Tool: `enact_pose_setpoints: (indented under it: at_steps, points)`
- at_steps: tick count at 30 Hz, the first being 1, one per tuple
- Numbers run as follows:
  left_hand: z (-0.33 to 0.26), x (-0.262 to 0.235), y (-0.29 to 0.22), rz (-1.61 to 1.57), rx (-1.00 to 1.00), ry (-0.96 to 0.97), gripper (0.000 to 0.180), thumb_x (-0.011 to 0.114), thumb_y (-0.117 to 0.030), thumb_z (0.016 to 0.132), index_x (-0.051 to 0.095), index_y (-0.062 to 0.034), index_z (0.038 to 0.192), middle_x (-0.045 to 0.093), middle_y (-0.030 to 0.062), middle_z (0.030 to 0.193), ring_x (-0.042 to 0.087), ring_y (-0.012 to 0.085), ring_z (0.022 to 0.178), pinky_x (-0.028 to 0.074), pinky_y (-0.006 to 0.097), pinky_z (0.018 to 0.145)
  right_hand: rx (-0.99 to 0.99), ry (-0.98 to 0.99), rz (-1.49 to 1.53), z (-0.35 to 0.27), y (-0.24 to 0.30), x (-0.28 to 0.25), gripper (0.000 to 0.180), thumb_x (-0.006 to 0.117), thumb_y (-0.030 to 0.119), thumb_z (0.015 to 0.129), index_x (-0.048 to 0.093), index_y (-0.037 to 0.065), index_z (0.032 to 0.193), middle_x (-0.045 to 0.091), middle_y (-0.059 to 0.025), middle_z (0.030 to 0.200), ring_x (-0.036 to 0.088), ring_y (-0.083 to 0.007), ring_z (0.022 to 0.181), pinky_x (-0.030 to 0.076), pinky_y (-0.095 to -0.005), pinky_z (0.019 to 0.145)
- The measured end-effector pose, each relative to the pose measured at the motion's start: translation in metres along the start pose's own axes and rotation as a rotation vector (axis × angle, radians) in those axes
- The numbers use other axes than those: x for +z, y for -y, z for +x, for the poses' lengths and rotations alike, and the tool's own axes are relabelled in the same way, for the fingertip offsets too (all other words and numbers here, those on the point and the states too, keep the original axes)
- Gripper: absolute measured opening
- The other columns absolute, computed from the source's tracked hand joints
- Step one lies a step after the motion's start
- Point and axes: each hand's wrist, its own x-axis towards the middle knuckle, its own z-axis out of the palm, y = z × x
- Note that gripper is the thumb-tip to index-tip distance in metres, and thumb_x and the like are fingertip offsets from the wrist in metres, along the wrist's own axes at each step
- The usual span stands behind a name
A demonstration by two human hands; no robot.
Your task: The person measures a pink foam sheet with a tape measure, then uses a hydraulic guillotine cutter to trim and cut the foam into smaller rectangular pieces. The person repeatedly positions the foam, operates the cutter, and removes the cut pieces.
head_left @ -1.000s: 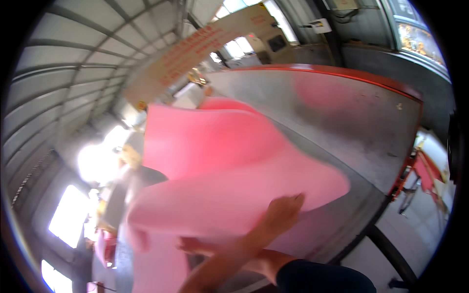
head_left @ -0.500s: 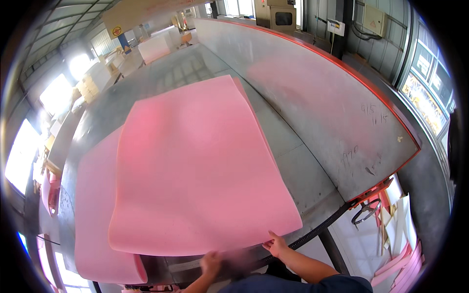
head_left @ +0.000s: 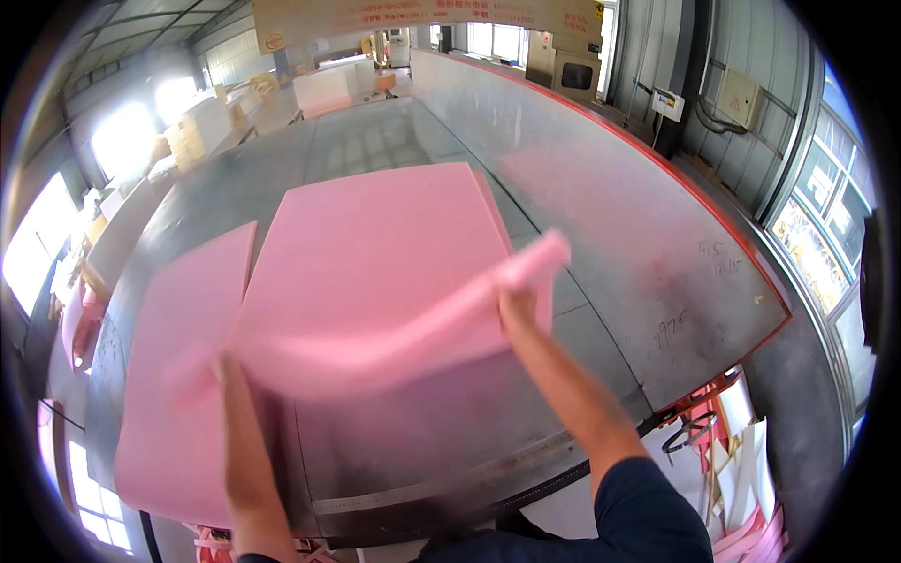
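A large pink foam sheet (head_left: 385,244) lies on the grey metal table (head_left: 375,469), its near edge lifted and folded up in a blurred curve. That edge is gripped near its right corner by my right hand (head_left: 518,311), whose fingers are closed on it. Toward the left end my left hand (head_left: 226,368) is closed on the same edge; motion smears its fingers. Left of this sheet rests a second pink foam sheet (head_left: 174,319), which droops over the table's near edge.
A tall metal side panel (head_left: 648,244) with a red edge runs along the table's right side. Foam strips and offcuts (head_left: 751,507) lie at the lower right. A beige beam (head_left: 422,14) crosses above the far end. Stacked blocks (head_left: 197,131) stand at the far left.
Both hands have moved forward and apart, lifting the sheet's near edge up and away from me. Bare tabletop shows where the edge was. The view has shifted a little.
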Motion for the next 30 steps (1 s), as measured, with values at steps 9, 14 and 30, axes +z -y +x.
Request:
enact_pose_setpoints:
  at_steps: [9,14,30]
  points:
    - [-0.244,0.063,-0.227,-0.744,0.166,0.138,0.052,0.061,-0.022,0.093,0.048,0.0062,0.135,0.058,0.017,0.128,0.058,0.0299,0.117,0.049,0.044,0.102,-0.316,-0.091,0.917,-0.034,0.077,-0.2,0.04,0.068,0.004,0.079,0.059,-0.005,0.117,0.065,-0.0119,0.107,0.063,-0.0212,0.098,0.051,-0.032,0.082]
    - [-0.33,0.126,-0.075,-0.783,0.013,0.175,0.051,0.06,-0.017,0.095,0.043,0.0006,0.14,0.053,0.0161,0.134,0.055,0.0304,0.12,0.049,0.048,0.1,-0.029,-0.264,0.843,0.03,-0.105,-0.163,0.044,0.063,0.0,0.081,0.054,-0.004,0.124,0.063,-0.014,0.113,0.063,-0.0257,0.101,0.054,-0.0401,0.085]
    - [-0.361,0.188,0.107,-0.515,-0.433,0.067,0.05,0.059,-0.024,0.097,0.046,0.0007,0.138,0.053,0.0154,0.135,0.052,0.0333,0.123,0.043,0.053,0.105,0.385,-0.249,0.773,0.096,-0.289,-0.164,0.057,0.067,-0.002,0.079,0.049,0.003,0.132,0.059,-0.0111,0.12,0.058,-0.0268,0.109,0.049,-0.0421,0.089]
